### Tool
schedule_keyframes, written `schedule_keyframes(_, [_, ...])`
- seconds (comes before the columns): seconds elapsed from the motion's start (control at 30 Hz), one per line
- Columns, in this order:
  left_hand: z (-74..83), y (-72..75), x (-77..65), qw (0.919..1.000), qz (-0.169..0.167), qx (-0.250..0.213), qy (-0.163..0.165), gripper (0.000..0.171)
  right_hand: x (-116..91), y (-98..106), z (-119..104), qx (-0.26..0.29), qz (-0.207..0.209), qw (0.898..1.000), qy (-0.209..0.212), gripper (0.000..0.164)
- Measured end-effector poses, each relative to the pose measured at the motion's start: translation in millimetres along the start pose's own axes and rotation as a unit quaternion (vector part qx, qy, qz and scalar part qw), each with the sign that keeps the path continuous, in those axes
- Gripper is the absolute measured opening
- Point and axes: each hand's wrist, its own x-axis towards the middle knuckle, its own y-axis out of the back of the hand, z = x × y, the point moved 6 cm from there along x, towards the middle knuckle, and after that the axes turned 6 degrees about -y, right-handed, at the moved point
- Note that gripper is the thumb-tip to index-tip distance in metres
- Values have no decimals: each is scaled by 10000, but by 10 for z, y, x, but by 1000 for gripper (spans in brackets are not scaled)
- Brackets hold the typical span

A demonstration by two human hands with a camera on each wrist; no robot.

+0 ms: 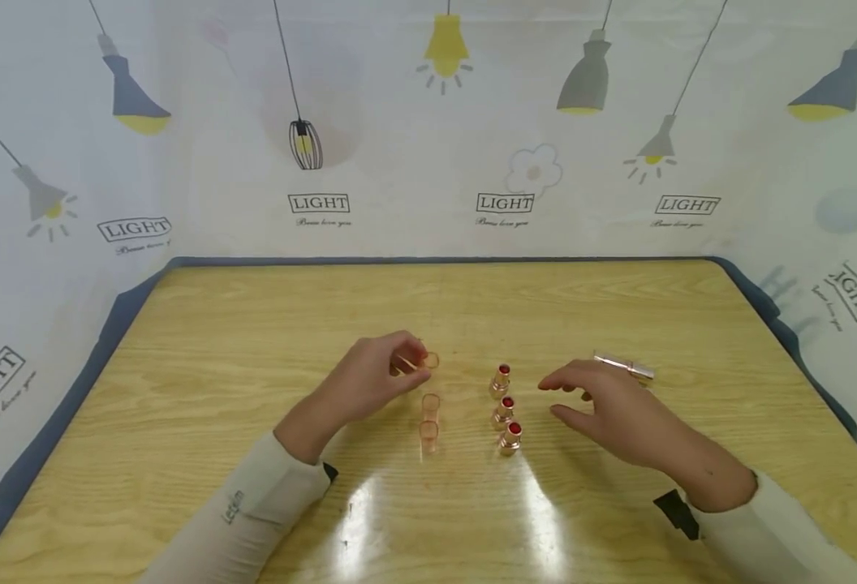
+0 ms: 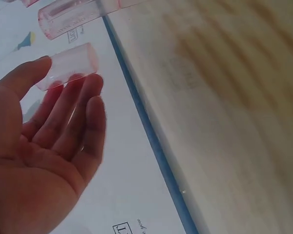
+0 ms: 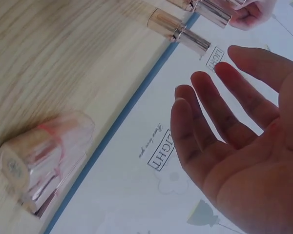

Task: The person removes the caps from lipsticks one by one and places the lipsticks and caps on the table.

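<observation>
My left hand (image 1: 377, 377) pinches a clear pink lipstick cap (image 2: 71, 66) between thumb and fingers, at the far end of a row of caps. Two more see-through caps, a middle one (image 1: 431, 404) and a near one (image 1: 428, 434), stand upright on the table nearer to me. Right of them, three uncapped lipsticks with dark red tips stand in a line: far (image 1: 500, 380), middle (image 1: 505, 411) and near (image 1: 510, 440). My right hand (image 1: 611, 410) hovers beside these lipsticks, fingers loosely bent and holding nothing.
A capped lipstick (image 1: 626, 367) lies on its side behind my right hand. The wooden table (image 1: 253, 308) ends at a dark blue edge, with a white cloth (image 1: 399, 162) printed with lamps rising behind it and at both sides.
</observation>
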Motion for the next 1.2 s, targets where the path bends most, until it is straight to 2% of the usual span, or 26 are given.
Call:
schedule_keyframes(0.17, [-1,-35,-12,9999,-117,-59,48,35,-94,121,115,-146,266,9991,-286,24])
schedule_keyframes(0.37, [14,-79,-9,9995,-247,197,-64,25,-188,181,327,-231,308,9979,-530,22])
schedule_keyframes(0.57, [-15,-116,-17,9982,-393,460,31,23,-214,191,463,-743,437,9942,-640,30])
schedule_keyframes(0.83, [-38,-127,-14,9971,-468,586,89,22,-167,98,579,-1243,174,9876,-945,43])
schedule_keyframes(1.03, [-33,-143,-4,9963,-508,691,64,21,-133,55,638,-1221,34,9865,-1092,49])
schedule_keyframes(1.2, [-18,-136,2,9961,-503,722,90,20,-115,34,672,-1126,-113,9882,-1030,49])
